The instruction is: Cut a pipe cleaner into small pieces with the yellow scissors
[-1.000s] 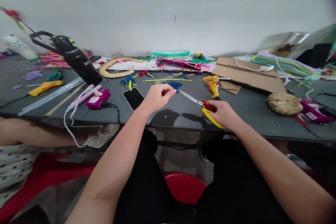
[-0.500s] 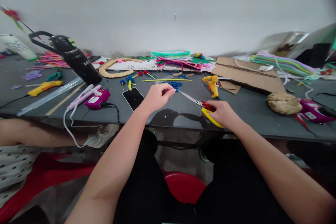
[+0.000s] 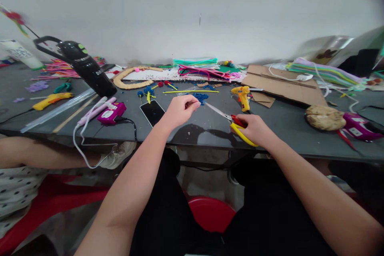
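From where I stand, the nearest thing is a red seat [image 3: 210, 214] between the dark-clad knees, and just past it the edge of the grey table [image 3: 283, 128]. Over that edge the right hand [image 3: 254, 127] is closed around the red and yellow handles of the scissors [image 3: 228, 118], the blades together and pointing toward the other hand. They look stiff and light enough for one hand; the handles should give a sure hold, while the slick, narrow blades are a poor place to grip. The left hand [image 3: 181, 109] is bent in a pinch, thumb and fingertips brought together just beside the blade tip; at this size I can't tell whether a scrap sits between them. A phone [image 3: 152, 112] lies near that wrist. Just beyond the fingertips rests a heap of blue fluff [image 3: 201, 97], probably soft, weightless and easily scattered, best taken in a light pinch. Farther back lie a yellow glue gun [image 3: 243, 97], a long yellow stem [image 3: 192, 91] and, before the pale wall [image 3: 192, 20], a pink bundle [image 3: 198, 72].
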The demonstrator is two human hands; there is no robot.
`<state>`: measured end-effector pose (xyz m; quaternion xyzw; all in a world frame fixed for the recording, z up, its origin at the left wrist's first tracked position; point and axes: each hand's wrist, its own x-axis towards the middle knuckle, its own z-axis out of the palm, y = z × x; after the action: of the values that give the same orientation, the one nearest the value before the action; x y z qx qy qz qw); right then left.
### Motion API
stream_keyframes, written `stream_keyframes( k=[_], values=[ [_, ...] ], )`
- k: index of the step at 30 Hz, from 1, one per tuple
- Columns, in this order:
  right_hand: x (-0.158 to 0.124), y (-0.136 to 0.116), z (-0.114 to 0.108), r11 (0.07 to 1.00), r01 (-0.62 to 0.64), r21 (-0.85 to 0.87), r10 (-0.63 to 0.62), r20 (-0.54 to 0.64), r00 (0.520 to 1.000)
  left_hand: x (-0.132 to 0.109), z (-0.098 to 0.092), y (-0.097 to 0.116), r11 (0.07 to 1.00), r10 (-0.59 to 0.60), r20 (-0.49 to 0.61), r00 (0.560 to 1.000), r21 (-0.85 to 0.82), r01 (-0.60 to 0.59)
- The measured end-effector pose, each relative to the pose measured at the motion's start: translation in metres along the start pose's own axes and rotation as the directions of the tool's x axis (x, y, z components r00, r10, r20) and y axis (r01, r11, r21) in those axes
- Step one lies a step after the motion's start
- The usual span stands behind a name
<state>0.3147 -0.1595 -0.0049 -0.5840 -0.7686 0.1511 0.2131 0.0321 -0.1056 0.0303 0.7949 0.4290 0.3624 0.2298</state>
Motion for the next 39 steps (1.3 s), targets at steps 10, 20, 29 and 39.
stream_keyframes(
  k=[10,20,29,39],
  values=[
    [0.0000,0.0006,0.0012,1.000,0.012,-0.024,-0.013,-0.005,1.000,-0.0006,-0.0005,0.0015,1.000,0.000,0.001,1.000,0.000,0.000],
    [0.0003,0.0010,0.0019,0.999,-0.005,-0.045,0.005,0.000,1.000,-0.0008,-0.0004,0.0008,1.000,-0.008,0.009,1.000,-0.015,0.008],
    [0.0009,0.0004,0.0006,1.000,-0.001,-0.009,0.001,-0.033,0.999,-0.0016,-0.0007,0.0005,1.000,-0.010,-0.006,1.000,-0.003,0.010],
    [-0.0016,-0.0012,0.0003,1.000,0.024,0.008,-0.023,-0.059,0.998,-0.0019,-0.0014,0.0004,1.000,-0.006,0.001,1.000,-0.008,0.006]
  ],
)
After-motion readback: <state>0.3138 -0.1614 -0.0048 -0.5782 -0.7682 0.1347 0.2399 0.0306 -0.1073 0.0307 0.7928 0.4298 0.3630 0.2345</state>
